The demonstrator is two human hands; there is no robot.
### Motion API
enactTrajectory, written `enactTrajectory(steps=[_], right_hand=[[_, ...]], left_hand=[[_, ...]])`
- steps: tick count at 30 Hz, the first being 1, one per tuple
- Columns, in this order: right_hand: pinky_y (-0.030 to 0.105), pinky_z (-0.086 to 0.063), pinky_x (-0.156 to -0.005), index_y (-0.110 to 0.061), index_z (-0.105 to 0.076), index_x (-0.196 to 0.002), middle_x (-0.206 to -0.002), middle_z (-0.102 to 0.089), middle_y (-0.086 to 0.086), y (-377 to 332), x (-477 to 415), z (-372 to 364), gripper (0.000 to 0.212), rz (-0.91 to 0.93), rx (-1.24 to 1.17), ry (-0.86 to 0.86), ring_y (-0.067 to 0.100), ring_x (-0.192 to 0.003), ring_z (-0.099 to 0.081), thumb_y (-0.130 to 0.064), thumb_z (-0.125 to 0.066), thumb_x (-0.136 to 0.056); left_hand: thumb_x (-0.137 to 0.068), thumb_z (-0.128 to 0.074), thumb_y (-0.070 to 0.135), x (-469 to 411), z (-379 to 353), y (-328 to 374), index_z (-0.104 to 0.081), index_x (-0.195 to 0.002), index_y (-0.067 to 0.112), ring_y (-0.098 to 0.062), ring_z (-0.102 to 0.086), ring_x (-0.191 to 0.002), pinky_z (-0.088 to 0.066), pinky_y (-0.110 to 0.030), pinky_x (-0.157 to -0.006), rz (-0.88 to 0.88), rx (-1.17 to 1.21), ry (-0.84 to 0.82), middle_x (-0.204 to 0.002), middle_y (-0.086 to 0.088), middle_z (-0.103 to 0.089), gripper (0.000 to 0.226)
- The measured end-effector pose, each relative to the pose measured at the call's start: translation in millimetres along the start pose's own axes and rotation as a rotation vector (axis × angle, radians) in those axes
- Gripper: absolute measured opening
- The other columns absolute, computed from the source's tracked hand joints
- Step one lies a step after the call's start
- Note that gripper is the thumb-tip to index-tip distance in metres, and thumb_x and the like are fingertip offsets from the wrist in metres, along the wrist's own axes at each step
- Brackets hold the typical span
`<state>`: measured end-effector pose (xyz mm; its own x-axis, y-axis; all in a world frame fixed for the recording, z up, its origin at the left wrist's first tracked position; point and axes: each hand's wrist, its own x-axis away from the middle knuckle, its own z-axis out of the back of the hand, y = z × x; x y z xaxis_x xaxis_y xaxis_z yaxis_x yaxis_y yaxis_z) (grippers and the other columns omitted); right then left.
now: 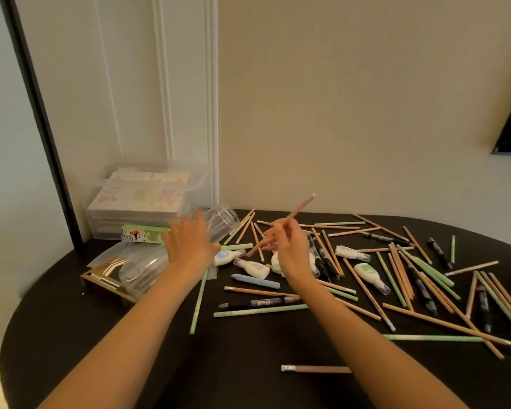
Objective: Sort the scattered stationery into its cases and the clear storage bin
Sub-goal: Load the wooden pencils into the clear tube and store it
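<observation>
My right hand [289,246] pinches a brown pencil [297,212] and holds it tilted above the pile, eraser end up. My left hand [189,240] reaches with straight fingers toward a clear plastic case [223,221] lying on its side; I cannot tell if it touches. Several brown pencils [443,323], green pencils [257,310], black pens [257,303] and white correction tapes [370,274] lie scattered over the dark table [248,364]. The clear storage bin [136,199] stands at the back left by the wall, with sheets of stickers inside.
A green printed box [143,233] lies in front of the bin. Clear pouches [143,268] and a gold-edged box [104,283] sit at the left. A short brown pencil [316,369] lies alone near the front. The wall is close behind the table.
</observation>
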<state>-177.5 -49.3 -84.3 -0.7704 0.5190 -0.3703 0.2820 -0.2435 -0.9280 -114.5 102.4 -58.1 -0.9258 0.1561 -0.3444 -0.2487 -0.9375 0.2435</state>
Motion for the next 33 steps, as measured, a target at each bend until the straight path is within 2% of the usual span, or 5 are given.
enactTrajectory(steps=[6,11,15,28,33], right_hand=[[0.019,-0.053,-0.061,-0.004,-0.057,-0.107,-0.084,-0.063,0.009,-0.8,-7.2,63.0,0.017,-0.353,-0.508,0.375,0.012,-0.07,-0.062,-0.013,-0.047,-0.097],[0.023,-0.054,-0.067,-0.005,-0.057,-0.099,-0.082,-0.066,0.009,1.3,5.2,74.7,0.011,-0.403,-0.609,0.25,0.014,-0.074,-0.066,-0.01,-0.048,-0.096],[0.024,-0.05,-0.069,-0.005,-0.064,-0.101,-0.088,-0.066,0.005,5.6,9.2,73.2,0.016,-0.448,-0.365,-0.132,0.012,-0.08,-0.062,-0.014,-0.053,-0.093],[0.025,-0.05,-0.084,-0.013,-0.064,-0.108,-0.102,-0.071,0.005,17.9,6.5,86.9,0.022,-0.348,-0.175,-0.182,0.014,-0.096,-0.066,-0.016,-0.045,-0.095],[0.016,-0.042,-0.069,-0.025,-0.065,-0.094,-0.093,-0.062,-0.011,24.7,2.3,108.8,0.013,-0.132,0.49,-0.319,0.003,-0.082,-0.056,-0.015,-0.06,-0.088]], left_hand=[[-0.083,-0.065,0.031,26.5,-23.2,42.2,-0.029,-0.14,0.024,-0.026,-0.036,-0.13,0.0,-0.061,-0.11,-0.109,-0.128,0.05,-0.133,-0.006,-0.045,0.068],[-0.083,-0.065,0.029,48.9,-37.2,67.3,-0.032,-0.137,0.028,-0.024,-0.036,-0.128,-0.001,-0.06,-0.112,-0.188,-0.052,0.083,-0.131,-0.003,-0.045,0.063],[-0.084,-0.063,0.031,54.8,-48.8,79.4,-0.033,-0.138,0.027,-0.023,-0.035,-0.128,0.003,-0.054,-0.112,-0.241,0.013,0.199,-0.13,-0.004,-0.045,0.063],[-0.081,-0.066,0.026,47.6,-65.9,73.2,-0.039,-0.135,0.024,-0.029,-0.036,-0.122,-0.002,-0.049,-0.111,-0.213,0.022,0.245,-0.124,-0.01,-0.048,0.061],[-0.082,-0.066,0.026,45.9,-63.9,66.0,-0.033,-0.14,0.025,-0.029,-0.035,-0.123,-0.004,-0.049,-0.112,-0.169,-0.004,0.247,-0.126,-0.01,-0.046,0.067]])
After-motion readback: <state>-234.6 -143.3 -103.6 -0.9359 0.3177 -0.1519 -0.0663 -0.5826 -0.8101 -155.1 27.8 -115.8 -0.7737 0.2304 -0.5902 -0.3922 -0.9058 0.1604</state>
